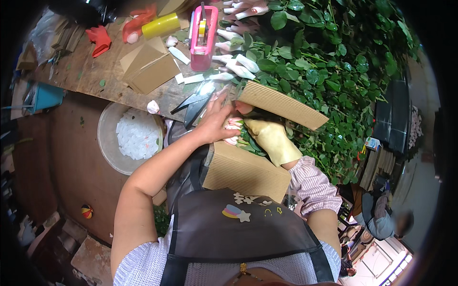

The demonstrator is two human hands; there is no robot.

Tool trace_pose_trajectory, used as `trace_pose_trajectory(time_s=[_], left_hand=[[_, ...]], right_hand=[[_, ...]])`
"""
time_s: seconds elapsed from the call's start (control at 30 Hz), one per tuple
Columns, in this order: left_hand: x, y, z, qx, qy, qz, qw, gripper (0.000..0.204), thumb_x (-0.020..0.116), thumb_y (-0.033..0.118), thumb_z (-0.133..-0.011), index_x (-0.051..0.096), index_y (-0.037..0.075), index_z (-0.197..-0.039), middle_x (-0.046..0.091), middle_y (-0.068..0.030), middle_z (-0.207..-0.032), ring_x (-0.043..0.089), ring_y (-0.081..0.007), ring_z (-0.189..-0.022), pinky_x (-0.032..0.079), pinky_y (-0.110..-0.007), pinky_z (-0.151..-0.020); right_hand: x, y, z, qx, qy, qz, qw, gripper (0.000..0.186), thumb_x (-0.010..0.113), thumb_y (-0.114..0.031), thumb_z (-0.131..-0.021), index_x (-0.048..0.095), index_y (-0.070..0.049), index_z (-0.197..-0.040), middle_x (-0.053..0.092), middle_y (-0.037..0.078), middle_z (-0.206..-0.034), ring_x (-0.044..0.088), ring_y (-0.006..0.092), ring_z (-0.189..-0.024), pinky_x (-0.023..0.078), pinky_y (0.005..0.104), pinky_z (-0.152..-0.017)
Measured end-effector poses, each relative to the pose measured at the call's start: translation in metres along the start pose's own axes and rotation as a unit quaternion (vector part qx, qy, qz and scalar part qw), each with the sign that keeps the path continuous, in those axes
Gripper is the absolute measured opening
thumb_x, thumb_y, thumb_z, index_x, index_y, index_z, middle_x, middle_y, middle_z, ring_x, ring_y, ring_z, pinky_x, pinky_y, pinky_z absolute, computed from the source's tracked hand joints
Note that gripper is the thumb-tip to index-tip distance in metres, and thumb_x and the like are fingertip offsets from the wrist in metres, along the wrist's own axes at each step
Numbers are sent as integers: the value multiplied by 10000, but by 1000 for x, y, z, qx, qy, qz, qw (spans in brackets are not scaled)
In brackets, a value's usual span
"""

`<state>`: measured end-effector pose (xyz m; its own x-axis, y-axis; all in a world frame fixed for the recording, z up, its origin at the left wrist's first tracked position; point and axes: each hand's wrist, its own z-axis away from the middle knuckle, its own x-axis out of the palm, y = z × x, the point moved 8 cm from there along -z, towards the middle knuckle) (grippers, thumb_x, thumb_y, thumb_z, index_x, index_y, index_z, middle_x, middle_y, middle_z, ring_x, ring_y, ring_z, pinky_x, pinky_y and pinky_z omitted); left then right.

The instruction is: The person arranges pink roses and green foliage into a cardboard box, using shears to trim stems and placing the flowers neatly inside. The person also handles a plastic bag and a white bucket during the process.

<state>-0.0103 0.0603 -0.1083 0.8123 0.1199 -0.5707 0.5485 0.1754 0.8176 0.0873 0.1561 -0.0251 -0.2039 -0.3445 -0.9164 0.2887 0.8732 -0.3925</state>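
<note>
Pale pink and white rose heads (pixel 233 125) lie between two sheets of corrugated cardboard at the table's near edge. My bare left hand (pixel 213 119) is curved against these roses, its thumb across them and its other fingers reaching past on the far side. On my right hand (pixel 270 138) is a pale yellow glove; it is closed over the leafy stems (pixel 248 142) just behind the heads, fingertips partly hidden. One cardboard sheet (pixel 286 105) tilts up beyond my hands. The other sheet (pixel 245 171) lies nearer, against my dark apron.
Leafy rose stems (pixel 324 62) pile up at the right, with netted rose heads (pixel 241 69) along their left side. A pink tape dispenser (pixel 204 40), flat cardboard pieces (pixel 151 69) and a red glove (pixel 98 40) lie on the table. Below its edge stands a tub (pixel 107 152) of white pieces.
</note>
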Motion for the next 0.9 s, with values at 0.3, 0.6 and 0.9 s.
trace_pose_trajectory(time_s=[0.3,0.6,0.9], left_hand=[[6,-8,-12,-24,-8,-1,1000,699,863,459,-752,674,63,-1296,247,-270,-1630,178,-534,-1489,186,-561,-1245],[5,-9,-9,-63,71,40,995,371,850,391,-760,815,189,-1069,307,-258,-1634,229,-503,-1492,218,-538,-1237],[1,-10,-8,-86,85,68,990,706,863,335,-762,442,84,-1271,447,-196,-1416,412,-413,-1333,335,-492,-1148]], right_hand=[[-2,-8,21,-55,-33,25,998,202,634,-176,-943,703,-128,-1126,705,89,-894,697,285,-823,549,419,-718],[-17,11,30,140,-202,79,966,342,579,-325,-1023,672,-50,-1203,731,202,-835,726,398,-782,584,507,-710],[20,54,34,62,-125,-99,985,346,679,-332,-988,712,-172,-1294,706,133,-1285,650,316,-1222,499,416,-1061]])
